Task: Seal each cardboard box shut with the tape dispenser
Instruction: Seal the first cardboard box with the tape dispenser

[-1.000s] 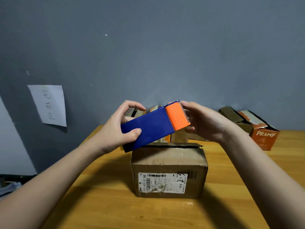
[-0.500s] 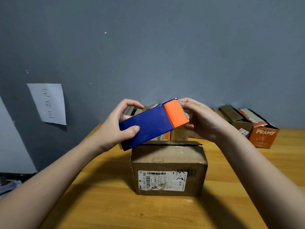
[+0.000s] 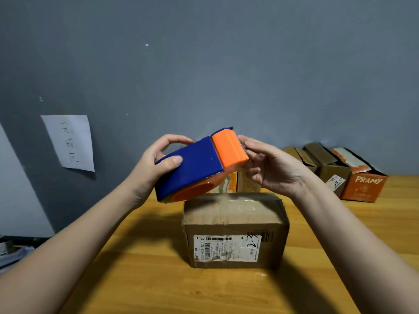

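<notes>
Above the grained wooden desk [image 3: 140,279], before a matte grey wall [image 3: 204,64], the blue-and-orange plastic tape dispenser [image 3: 199,164] is being gripped by the left hand [image 3: 156,164]; its serrated far end is being pinched by the right hand [image 3: 272,166], over the creased cardboard box [image 3: 233,223].

Tape dispenser [image 3: 199,164] hides boxes behind [image 3: 240,184]; shipping label [image 3: 226,248] illegible.

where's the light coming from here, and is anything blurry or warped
Head view: shadows of the forearms and the cardboard box fall toward the camera on the wooden table, so the light seems high and from behind the box; old tape on the box top shows mild glare; wide-angle stretch bends the forearms at the edges; the tape dispenser looks sharp, the box label's small print unreadable.
</notes>
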